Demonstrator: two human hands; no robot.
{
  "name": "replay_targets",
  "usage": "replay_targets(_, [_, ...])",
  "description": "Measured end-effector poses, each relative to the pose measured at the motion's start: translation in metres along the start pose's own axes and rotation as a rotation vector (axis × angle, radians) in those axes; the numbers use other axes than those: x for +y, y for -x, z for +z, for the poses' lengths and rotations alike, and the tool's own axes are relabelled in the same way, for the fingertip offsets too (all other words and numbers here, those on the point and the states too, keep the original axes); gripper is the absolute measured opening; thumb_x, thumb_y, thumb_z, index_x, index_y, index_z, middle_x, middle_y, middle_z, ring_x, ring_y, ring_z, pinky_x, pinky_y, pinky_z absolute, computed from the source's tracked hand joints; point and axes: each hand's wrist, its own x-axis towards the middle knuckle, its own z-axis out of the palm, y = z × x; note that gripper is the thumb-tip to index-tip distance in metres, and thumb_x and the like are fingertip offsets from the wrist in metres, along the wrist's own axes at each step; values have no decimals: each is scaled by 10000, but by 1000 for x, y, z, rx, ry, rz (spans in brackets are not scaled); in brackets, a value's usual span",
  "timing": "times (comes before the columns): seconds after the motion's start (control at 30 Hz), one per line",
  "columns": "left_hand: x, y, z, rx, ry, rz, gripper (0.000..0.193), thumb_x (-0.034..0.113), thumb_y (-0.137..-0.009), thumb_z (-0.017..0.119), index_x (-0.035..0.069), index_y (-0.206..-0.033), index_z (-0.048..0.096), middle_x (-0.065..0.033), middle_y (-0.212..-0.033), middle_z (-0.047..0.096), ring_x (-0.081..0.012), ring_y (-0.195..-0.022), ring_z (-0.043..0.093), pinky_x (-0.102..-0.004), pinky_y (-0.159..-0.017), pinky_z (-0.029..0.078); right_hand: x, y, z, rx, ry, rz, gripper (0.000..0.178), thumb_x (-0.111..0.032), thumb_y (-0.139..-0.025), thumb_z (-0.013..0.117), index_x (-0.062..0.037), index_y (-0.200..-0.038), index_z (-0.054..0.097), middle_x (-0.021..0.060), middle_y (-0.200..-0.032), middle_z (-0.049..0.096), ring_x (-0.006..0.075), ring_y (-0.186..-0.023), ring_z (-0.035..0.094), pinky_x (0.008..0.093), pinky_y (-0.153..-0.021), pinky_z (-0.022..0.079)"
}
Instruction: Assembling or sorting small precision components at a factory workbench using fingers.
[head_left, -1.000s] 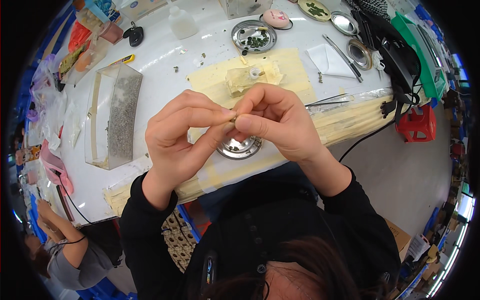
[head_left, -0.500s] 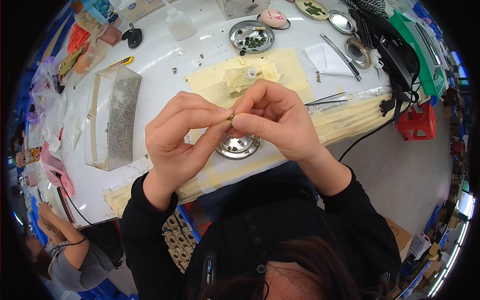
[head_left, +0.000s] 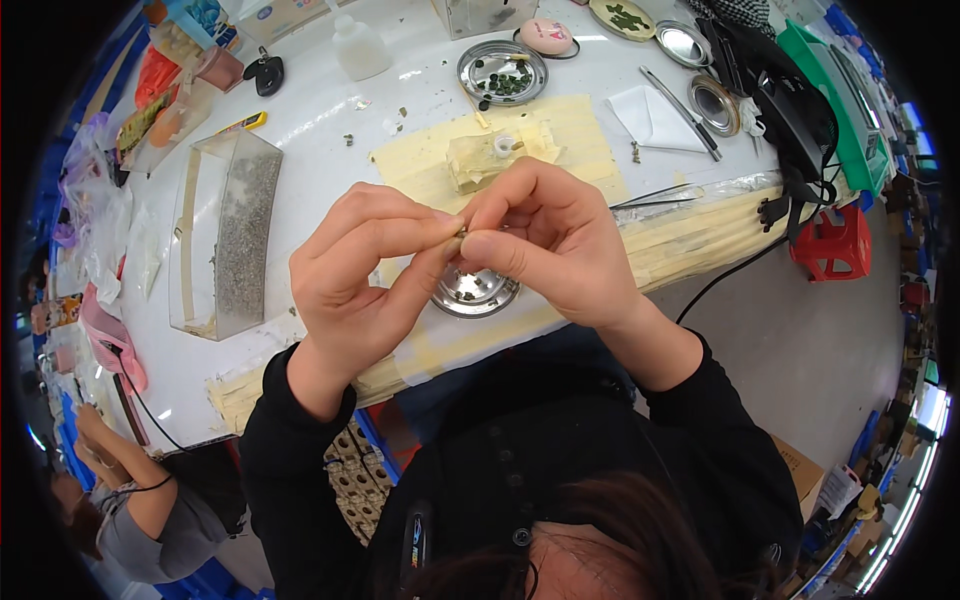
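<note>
My left hand (head_left: 365, 260) and my right hand (head_left: 555, 240) meet fingertip to fingertip over the table's near edge. Thumbs and forefingers of both pinch around one tiny spot; whatever lies between them is too small and covered to name. Just below the fingertips is a shiny round metal dish (head_left: 478, 305) with small dark bits in it, partly hidden by my hands. Beyond the hands stands a block wrapped in cream tape (head_left: 470, 168), with a small white ring (head_left: 503, 146) on top. Farther off, a metal plate (head_left: 503, 52) carries several dark green pieces.
A clear box of grey granules (head_left: 245, 240) stands at left, a squeeze bottle (head_left: 360, 50) behind it. Tweezers (head_left: 655, 198) and a pen-like tool (head_left: 690, 120) lie at right near a white paper (head_left: 650, 118). A red stool (head_left: 835, 245) is beyond the table. Another person's arm (head_left: 140, 470) shows lower left.
Almost nothing differs; both hands keep the same pinch, with only a very slight shift of the fingertips.
</note>
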Motion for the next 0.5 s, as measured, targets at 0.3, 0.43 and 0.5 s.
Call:
replay_targets(0.3, [-2,-1,-2,-6,61,28,212,-92,-711,740,-8,-902,709,-98,-839,671,-186,-737,632,-272,-641,482,-4,-1,-1,-25,-91,140,124,-92,-936,636,5,-987,577,75,-901,673,106,-817,651,222,-742,529])
replay_targets(0.43, [-1,2,-1,6,31,5,219,-94,-702,748,-9,-900,706,-101,-845,673,-190,-736,631,-274,-641,482,-6,-2,0,-20,-86,141,121,-96,-942,626,6,-988,581,80,-903,682,108,-819,658,221,-741,533])
replay_targets(0.5, [-2,2,-1,37,-45,50,222,-94,-698,752,-10,-898,705,-102,-853,676,-195,-736,629,-275,-639,481,-5,-3,1,-15,-34,102,121,-91,-935,634,7,-986,585,78,-893,683,106,-811,659,219,-736,535])
